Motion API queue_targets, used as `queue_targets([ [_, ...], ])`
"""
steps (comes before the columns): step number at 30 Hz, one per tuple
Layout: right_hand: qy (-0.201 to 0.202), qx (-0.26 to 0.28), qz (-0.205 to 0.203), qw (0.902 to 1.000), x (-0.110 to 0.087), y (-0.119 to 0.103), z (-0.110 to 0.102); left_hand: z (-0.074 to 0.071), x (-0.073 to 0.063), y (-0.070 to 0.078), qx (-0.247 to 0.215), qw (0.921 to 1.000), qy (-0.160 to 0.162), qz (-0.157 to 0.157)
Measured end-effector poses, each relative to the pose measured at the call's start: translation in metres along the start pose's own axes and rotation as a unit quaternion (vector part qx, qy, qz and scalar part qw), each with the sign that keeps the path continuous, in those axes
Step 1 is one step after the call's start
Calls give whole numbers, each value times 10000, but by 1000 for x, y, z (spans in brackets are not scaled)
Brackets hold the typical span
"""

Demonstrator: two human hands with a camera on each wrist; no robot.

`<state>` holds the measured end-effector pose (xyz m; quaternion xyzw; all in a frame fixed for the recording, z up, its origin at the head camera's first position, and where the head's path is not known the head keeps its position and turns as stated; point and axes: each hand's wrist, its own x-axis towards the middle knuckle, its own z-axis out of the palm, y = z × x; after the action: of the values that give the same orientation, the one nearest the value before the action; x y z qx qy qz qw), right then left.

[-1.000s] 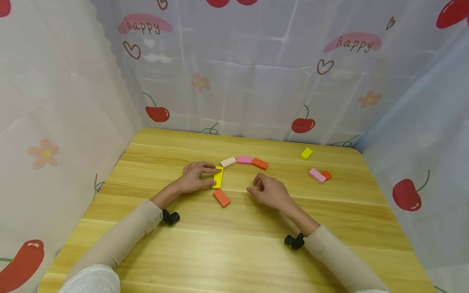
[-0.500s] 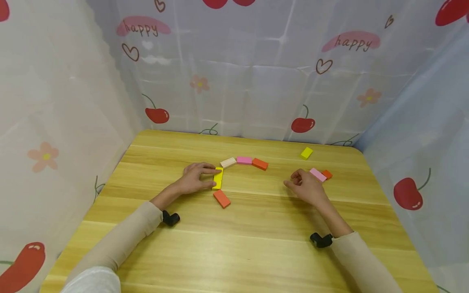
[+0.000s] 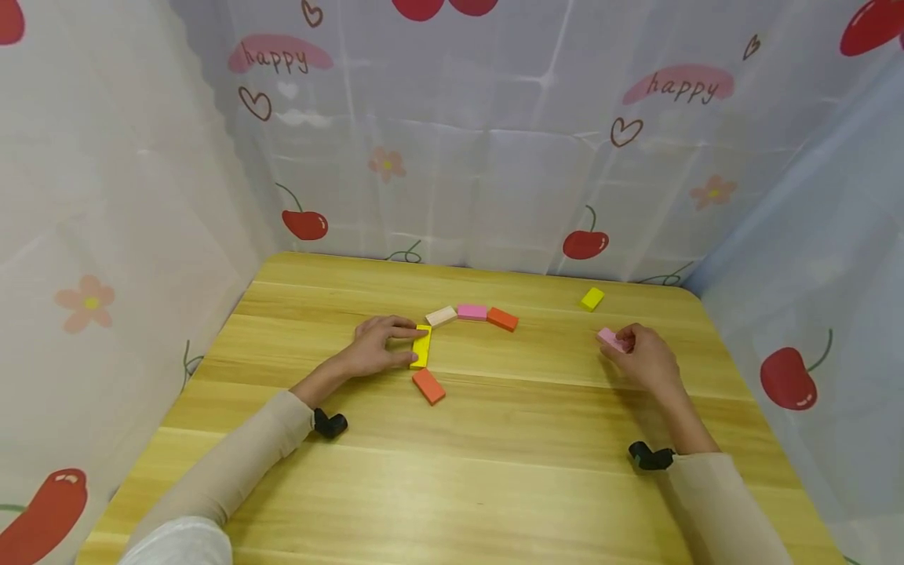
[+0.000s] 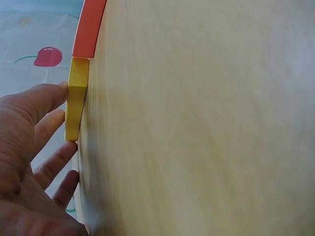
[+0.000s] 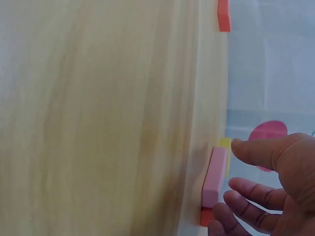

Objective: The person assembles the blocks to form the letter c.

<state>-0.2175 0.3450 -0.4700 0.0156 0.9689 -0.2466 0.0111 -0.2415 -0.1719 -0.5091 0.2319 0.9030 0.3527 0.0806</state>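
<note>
My left hand (image 3: 381, 343) rests on the wood table with thumb and fingertips against a yellow block (image 3: 421, 347). In the left wrist view, its fairly straight fingers lie along that yellow block (image 4: 76, 103), with an orange block (image 4: 89, 29) at its end. My right hand (image 3: 646, 361) is at a pink block (image 3: 609, 337) on the right, partly covering it. The right wrist view shows a gap between thumb and fingers, with the tips beside the pink block (image 5: 215, 177). An orange block (image 5: 206, 217) under the fingers peeks out past its end.
A pale wood block (image 3: 441, 316), a pink block (image 3: 472, 312) and a red-orange block (image 3: 503, 319) form a curve. An orange block (image 3: 428, 386) lies nearer me. A yellow block (image 3: 592, 299) sits at the back right. Printed curtains (image 3: 480, 188) surround the table (image 3: 494, 471).
My right hand has travelled right from the middle of the table to the pink block, now covering part of it and the orange block beside it. My left hand stays at the yellow block.
</note>
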Motion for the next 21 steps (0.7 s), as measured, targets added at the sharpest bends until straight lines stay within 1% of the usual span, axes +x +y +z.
queue_targets([
  [4,3,-107,137,9998,3,6,-1,1,1,-2,28,10000,-18,-14],
  [8,62,-158,227,9996,6,8,-2,0,1,-2,78,10000,-11,-32],
  [15,74,-365,172,9992,11,12,-1,0,2,-3,122,9999,-11,34],
  [21,33,-374,148,9992,12,17,1,1,1,-5,105,9999,-46,8],
])
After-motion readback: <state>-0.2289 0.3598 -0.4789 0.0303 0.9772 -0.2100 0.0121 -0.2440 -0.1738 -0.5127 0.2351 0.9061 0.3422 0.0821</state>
